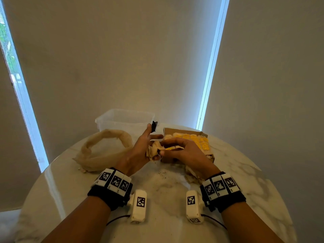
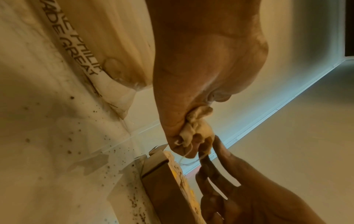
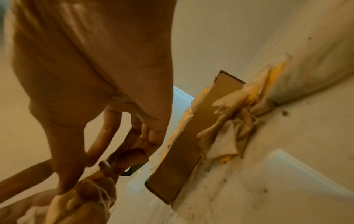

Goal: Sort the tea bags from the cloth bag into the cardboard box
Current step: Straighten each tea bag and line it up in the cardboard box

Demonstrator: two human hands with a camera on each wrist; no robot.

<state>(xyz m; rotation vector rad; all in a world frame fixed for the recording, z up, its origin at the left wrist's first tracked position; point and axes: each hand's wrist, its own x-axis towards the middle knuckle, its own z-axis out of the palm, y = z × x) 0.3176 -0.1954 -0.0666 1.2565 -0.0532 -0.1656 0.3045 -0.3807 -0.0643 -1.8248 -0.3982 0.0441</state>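
Observation:
My left hand (image 1: 140,148) is raised over the table and grips a crumpled clump of beige tea bags (image 1: 154,149) between thumb and lower fingers, with the index and middle fingers stretched out. Thin strings hang from the tea bag clump (image 2: 197,128). My right hand (image 1: 180,149) meets it from the right, thumb and forefinger pinching one bag at the clump's edge. Just behind stands the open cardboard box (image 1: 205,156), holding rows of tea bags with yellow tags (image 1: 194,139). The beige cloth bag (image 1: 105,149) lies slumped and open at the left.
A clear plastic tub (image 1: 122,120) stands at the back, with a small black object (image 1: 154,126) at its right edge. Loose tea bags (image 1: 192,172) lie against the box's near side, under my right wrist. Dark tea crumbs (image 1: 163,172) speckle the round marble table (image 1: 245,181).

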